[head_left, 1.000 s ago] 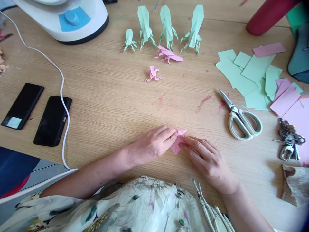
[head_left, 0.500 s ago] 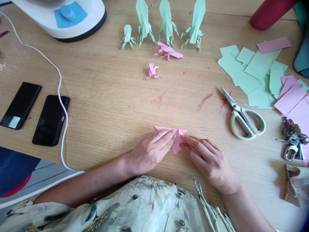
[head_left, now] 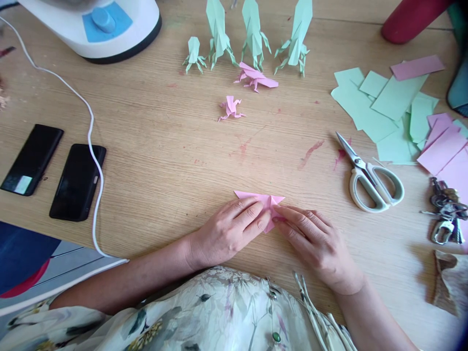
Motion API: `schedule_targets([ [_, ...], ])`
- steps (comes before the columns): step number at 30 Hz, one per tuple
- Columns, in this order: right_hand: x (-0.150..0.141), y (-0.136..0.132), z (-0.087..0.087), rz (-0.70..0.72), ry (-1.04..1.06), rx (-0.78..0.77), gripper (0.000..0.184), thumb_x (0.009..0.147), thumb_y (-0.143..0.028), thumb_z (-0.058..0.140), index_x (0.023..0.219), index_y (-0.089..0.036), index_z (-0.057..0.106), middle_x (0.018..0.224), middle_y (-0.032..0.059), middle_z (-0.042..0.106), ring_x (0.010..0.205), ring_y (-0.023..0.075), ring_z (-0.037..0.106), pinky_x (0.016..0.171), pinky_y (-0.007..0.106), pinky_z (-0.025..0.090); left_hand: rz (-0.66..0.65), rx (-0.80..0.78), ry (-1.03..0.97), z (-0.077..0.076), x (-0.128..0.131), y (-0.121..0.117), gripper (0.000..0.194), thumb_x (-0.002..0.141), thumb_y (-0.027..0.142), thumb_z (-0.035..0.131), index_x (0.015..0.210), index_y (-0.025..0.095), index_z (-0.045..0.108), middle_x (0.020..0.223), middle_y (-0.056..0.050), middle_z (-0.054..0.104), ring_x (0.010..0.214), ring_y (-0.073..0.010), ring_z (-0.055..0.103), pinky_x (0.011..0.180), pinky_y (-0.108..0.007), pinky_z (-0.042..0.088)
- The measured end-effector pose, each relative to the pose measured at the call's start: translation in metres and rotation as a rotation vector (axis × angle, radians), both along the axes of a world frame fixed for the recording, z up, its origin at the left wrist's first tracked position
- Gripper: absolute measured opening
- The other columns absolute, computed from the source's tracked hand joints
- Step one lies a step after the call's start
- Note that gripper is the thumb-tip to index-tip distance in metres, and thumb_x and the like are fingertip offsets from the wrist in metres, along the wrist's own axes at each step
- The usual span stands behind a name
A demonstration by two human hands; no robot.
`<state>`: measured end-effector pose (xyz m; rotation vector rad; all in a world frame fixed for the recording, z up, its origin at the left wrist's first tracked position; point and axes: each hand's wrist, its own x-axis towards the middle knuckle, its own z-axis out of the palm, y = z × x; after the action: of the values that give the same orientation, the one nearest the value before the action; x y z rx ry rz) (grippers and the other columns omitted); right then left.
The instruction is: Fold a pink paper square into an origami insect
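Two bare hands, the left hand (head_left: 224, 231) and the right hand (head_left: 318, 248), work on a folded pink paper piece with pointed corners (head_left: 270, 200), which lies between them on the pale wood-grained tabletop (head_left: 164, 146). The left fingers lie close together, nearly straight, across the paper; the right fingers, slightly bent, touch its right side. Whether either hand pinches the paper cannot be told, both thumbs being hidden. White-handled metal scissors (head_left: 359, 163) lie to the right, well apart; farther back stand four pale green folded-paper figures (head_left: 218, 41).
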<state>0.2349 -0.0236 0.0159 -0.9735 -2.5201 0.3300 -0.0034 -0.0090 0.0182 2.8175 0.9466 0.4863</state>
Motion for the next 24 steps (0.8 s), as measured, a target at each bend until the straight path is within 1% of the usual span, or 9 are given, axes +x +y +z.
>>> schedule_targets([
  [4, 0.001, -0.001, -0.003, 0.0, 0.023, -0.019, 0.029, 0.096, -0.007, 0.047, 0.116, -0.013, 0.068, 0.125, 0.0188, 0.067, 0.108, 0.0281, 0.066, 0.081, 0.043, 0.056, 0.001, 0.003, 0.013, 0.0, 0.001, 0.0, 0.035, 0.101, 0.016, 0.044, 0.133, 0.009, 0.057, 0.134, -0.015, 0.062, 0.126, -0.0232, 0.057, 0.11, -0.037, 0.05],
  [8, 0.002, -0.002, -0.005, 0.003, 0.032, -0.036, 0.027, 0.096, -0.006, 0.05, 0.117, -0.011, 0.066, 0.129, 0.0193, 0.065, 0.117, 0.029, 0.061, 0.085, 0.043, 0.055, -0.009, -0.009, 0.02, 0.0, 0.001, 0.0, 0.034, 0.102, 0.017, 0.043, 0.131, 0.01, 0.059, 0.132, -0.014, 0.063, 0.126, -0.0238, 0.057, 0.108, -0.037, 0.051],
  [11, 0.002, -0.004, -0.004, 0.001, 0.026, -0.039, 0.025, 0.096, -0.005, 0.051, 0.115, -0.009, 0.066, 0.131, 0.02, 0.063, 0.116, 0.0288, 0.061, 0.087, 0.043, 0.054, -0.007, 0.005, 0.019, 0.001, 0.001, 0.001, 0.032, 0.102, 0.017, 0.043, 0.126, 0.01, 0.062, 0.13, -0.013, 0.064, 0.123, -0.0236, 0.059, 0.106, -0.036, 0.052],
  [13, 0.001, -0.008, -0.003, -0.017, 0.006, -0.047, 0.025, 0.095, -0.005, 0.051, 0.115, -0.009, 0.066, 0.132, 0.0195, 0.062, 0.112, 0.0279, 0.062, 0.088, 0.043, 0.053, -0.004, 0.031, 0.021, 0.001, 0.002, 0.001, 0.03, 0.101, 0.017, 0.044, 0.123, 0.011, 0.064, 0.126, -0.012, 0.066, 0.12, -0.0228, 0.06, 0.104, -0.035, 0.053],
  [16, 0.0, -0.018, -0.002, -0.078, -0.025, -0.072, 0.03, 0.096, -0.008, 0.051, 0.123, -0.011, 0.063, 0.134, 0.0183, 0.061, 0.117, 0.0294, 0.059, 0.09, 0.045, 0.052, -0.016, 0.082, 0.049, 0.002, 0.002, 0.002, 0.031, 0.101, 0.017, 0.045, 0.125, 0.01, 0.063, 0.126, -0.012, 0.067, 0.12, -0.0215, 0.06, 0.106, -0.033, 0.051],
  [19, -0.001, -0.03, -0.003, -0.149, -0.049, -0.081, 0.038, 0.095, -0.006, 0.05, 0.132, -0.011, 0.057, 0.133, 0.0181, 0.061, 0.118, 0.03, 0.059, 0.091, 0.046, 0.05, -0.045, 0.134, 0.093, 0.002, 0.001, 0.003, 0.036, 0.1, 0.013, 0.042, 0.132, 0.008, 0.059, 0.139, -0.012, 0.06, 0.127, -0.0213, 0.055, 0.11, -0.033, 0.048],
  [21, -0.002, -0.036, -0.005, -0.175, -0.034, -0.084, 0.04, 0.095, -0.004, 0.05, 0.133, -0.011, 0.056, 0.132, 0.0179, 0.061, 0.119, 0.0298, 0.057, 0.091, 0.045, 0.05, -0.052, 0.139, 0.124, 0.002, 0.0, 0.003, 0.038, 0.1, 0.012, 0.041, 0.135, 0.009, 0.057, 0.15, -0.01, 0.05, 0.129, -0.0224, 0.053, 0.109, -0.034, 0.049],
  [24, -0.004, -0.041, -0.008, -0.209, -0.019, -0.08, 0.04, 0.094, -0.004, 0.05, 0.133, -0.012, 0.056, 0.132, 0.0169, 0.061, 0.12, 0.0292, 0.056, 0.092, 0.044, 0.049, -0.054, 0.125, 0.15, 0.001, -0.001, 0.004, 0.039, 0.101, 0.015, 0.041, 0.138, 0.011, 0.054, 0.156, -0.008, 0.042, 0.13, -0.024, 0.052, 0.105, -0.037, 0.051],
])
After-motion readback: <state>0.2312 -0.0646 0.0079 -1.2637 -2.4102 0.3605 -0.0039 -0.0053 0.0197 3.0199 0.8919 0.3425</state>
